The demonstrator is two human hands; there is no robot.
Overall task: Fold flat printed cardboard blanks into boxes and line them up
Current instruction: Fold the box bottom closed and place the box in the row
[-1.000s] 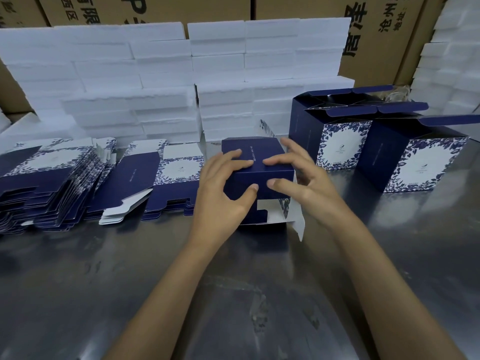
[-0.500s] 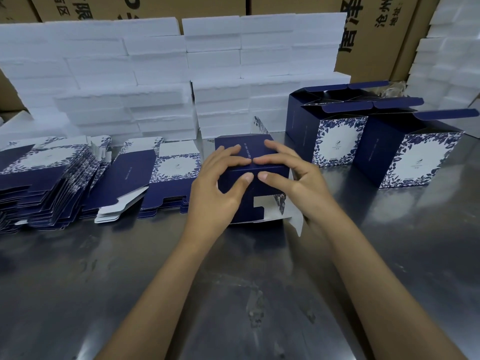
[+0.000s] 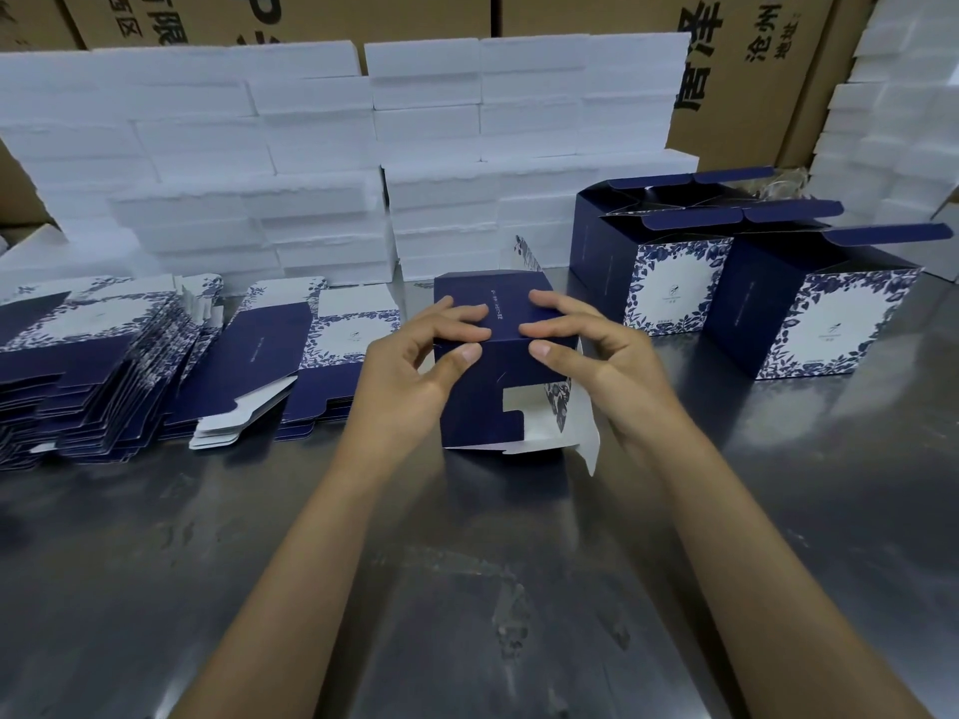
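Head view, centre of frame: the left hand and right hand both pinch the top edge of a half-formed navy box on the steel table — bottom flaps apparently being closed. Next it likely needs turning upright and setting beside the finished boxes at right — flat blanks wait at left

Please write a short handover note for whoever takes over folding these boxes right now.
Left hand and right hand both grip the half-folded box at table centre; its white flap is not tucked.
Done: two folded boxes stand at right, tops open.
Left: finish this box, set it beside them, then work through the flat blanks stacked at left.
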